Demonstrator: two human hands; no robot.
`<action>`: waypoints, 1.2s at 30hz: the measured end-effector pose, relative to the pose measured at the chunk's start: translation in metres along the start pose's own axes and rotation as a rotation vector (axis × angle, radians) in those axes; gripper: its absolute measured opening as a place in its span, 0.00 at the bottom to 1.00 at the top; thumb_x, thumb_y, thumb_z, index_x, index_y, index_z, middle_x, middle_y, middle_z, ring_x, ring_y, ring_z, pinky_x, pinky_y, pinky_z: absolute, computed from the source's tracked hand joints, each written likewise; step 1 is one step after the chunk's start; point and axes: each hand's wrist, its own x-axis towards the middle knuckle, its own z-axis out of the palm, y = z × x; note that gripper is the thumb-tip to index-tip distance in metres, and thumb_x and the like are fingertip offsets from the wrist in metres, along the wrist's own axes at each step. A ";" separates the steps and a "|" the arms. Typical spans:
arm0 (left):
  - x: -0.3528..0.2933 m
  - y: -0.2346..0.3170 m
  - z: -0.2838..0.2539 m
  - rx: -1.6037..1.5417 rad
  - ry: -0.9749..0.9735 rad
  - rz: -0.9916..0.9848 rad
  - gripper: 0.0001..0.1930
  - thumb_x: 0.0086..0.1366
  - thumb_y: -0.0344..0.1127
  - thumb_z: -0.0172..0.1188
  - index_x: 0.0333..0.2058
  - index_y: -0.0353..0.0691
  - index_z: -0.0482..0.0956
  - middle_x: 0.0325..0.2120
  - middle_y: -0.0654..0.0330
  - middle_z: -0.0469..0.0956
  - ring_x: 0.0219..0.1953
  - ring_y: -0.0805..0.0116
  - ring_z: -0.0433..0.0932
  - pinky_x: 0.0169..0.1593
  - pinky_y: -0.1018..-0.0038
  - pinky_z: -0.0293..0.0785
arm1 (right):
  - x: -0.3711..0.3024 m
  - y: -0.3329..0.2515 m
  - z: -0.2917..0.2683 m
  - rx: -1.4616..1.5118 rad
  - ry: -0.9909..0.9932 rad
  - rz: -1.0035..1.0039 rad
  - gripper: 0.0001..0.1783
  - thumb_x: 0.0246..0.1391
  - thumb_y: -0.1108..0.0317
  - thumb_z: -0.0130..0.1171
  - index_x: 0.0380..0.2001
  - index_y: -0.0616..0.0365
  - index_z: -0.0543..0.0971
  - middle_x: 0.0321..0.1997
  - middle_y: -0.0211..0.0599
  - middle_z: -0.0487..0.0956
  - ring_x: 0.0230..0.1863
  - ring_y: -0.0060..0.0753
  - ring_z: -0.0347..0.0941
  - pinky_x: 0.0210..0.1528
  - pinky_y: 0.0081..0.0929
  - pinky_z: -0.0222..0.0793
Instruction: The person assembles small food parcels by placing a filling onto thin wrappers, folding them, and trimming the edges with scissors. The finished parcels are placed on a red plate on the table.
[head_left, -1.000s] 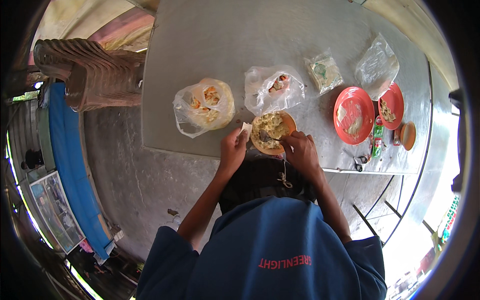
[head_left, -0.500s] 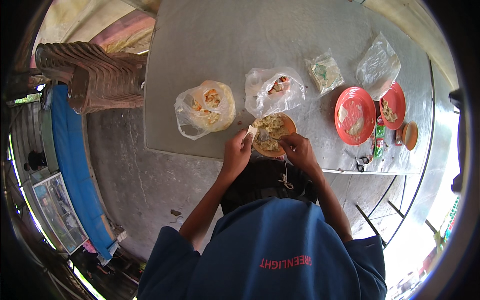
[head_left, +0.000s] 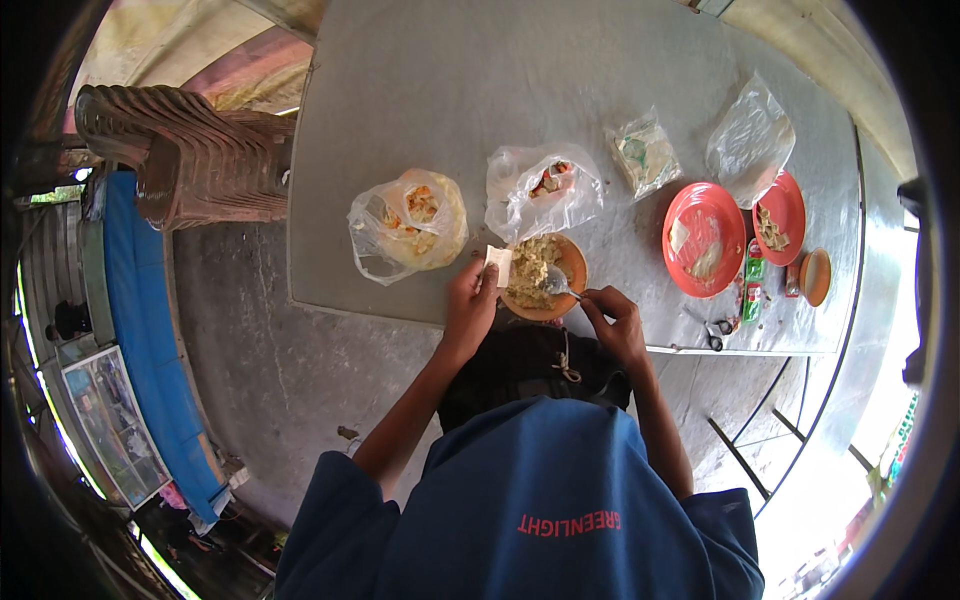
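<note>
My left hand (head_left: 473, 308) pinches a small, pale, square dough wrapper (head_left: 497, 265) beside the left rim of an orange bowl (head_left: 579, 260). A lumpy, pale yellow-green filling (head_left: 526, 292) lies in the bowl. From the right, my right hand (head_left: 616, 325) grips the handle of a metal spoon (head_left: 559, 283), whose head is down at the filling. How much filling the spoon carries is too small to tell. Right of the bowl, a red plate (head_left: 682, 274) bears a pale sheet and smears. A second red plate (head_left: 791, 196) holds pale folded pieces.
Two plastic bags of food, one at left (head_left: 445, 252) and one in the middle (head_left: 515, 205), stand beyond the bowl. Farther right lie a flat packet (head_left: 643, 152), a clear bag (head_left: 752, 135), black scissors (head_left: 716, 335), green-red sachets (head_left: 753, 290) and a small bowl (head_left: 817, 277). Stacked brown chairs (head_left: 210, 165) stand left.
The spoon's head now shows in the bowl, as my right hand has drawn slightly right and toward me. The wrapper in my left hand has turned, showing more of its flat side.
</note>
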 end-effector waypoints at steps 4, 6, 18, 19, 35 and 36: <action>0.005 -0.002 0.013 -0.248 -0.070 -0.180 0.18 0.76 0.39 0.49 0.55 0.31 0.72 0.48 0.55 0.78 0.51 0.65 0.80 0.57 0.66 0.77 | -0.002 -0.022 -0.009 -0.306 0.126 -0.242 0.07 0.52 0.74 0.66 0.36 0.56 0.85 0.28 0.32 0.78 0.32 0.34 0.74 0.39 0.33 0.66; 0.009 0.000 0.018 -0.301 -0.107 -0.239 0.18 0.76 0.38 0.49 0.56 0.31 0.71 0.49 0.54 0.78 0.52 0.63 0.80 0.58 0.65 0.77 | -0.003 -0.035 -0.011 -0.475 0.183 -0.363 0.07 0.51 0.74 0.67 0.35 0.54 0.85 0.28 0.29 0.76 0.32 0.34 0.73 0.39 0.35 0.62; 0.006 0.023 0.038 -0.595 -0.236 -0.183 0.17 0.76 0.35 0.43 0.55 0.28 0.69 0.52 0.50 0.76 0.53 0.60 0.79 0.61 0.63 0.76 | -0.017 -0.071 -0.026 -0.950 0.138 -0.646 0.21 0.46 0.71 0.61 0.47 0.50 0.82 0.36 0.29 0.74 0.40 0.33 0.70 0.46 0.38 0.59; 0.005 0.024 0.038 -0.616 -0.231 -0.188 0.17 0.76 0.35 0.42 0.55 0.28 0.69 0.52 0.50 0.76 0.53 0.60 0.79 0.61 0.63 0.76 | -0.017 -0.073 -0.028 -0.976 0.112 -0.654 0.21 0.46 0.70 0.60 0.48 0.51 0.82 0.37 0.30 0.74 0.41 0.33 0.70 0.46 0.38 0.59; 0.007 0.022 0.014 -0.624 -0.189 -0.145 0.17 0.74 0.32 0.42 0.52 0.24 0.72 0.50 0.47 0.78 0.52 0.57 0.80 0.58 0.64 0.79 | -0.004 -0.072 -0.055 -1.093 0.108 -0.747 0.16 0.47 0.70 0.63 0.42 0.48 0.84 0.34 0.26 0.75 0.40 0.31 0.70 0.45 0.38 0.61; 0.007 0.019 0.015 -0.636 -0.168 -0.148 0.17 0.75 0.32 0.42 0.52 0.24 0.72 0.50 0.48 0.78 0.52 0.57 0.80 0.58 0.64 0.80 | -0.005 -0.065 -0.050 -1.057 0.141 -0.699 0.14 0.47 0.70 0.63 0.41 0.48 0.84 0.33 0.26 0.75 0.40 0.32 0.71 0.44 0.38 0.61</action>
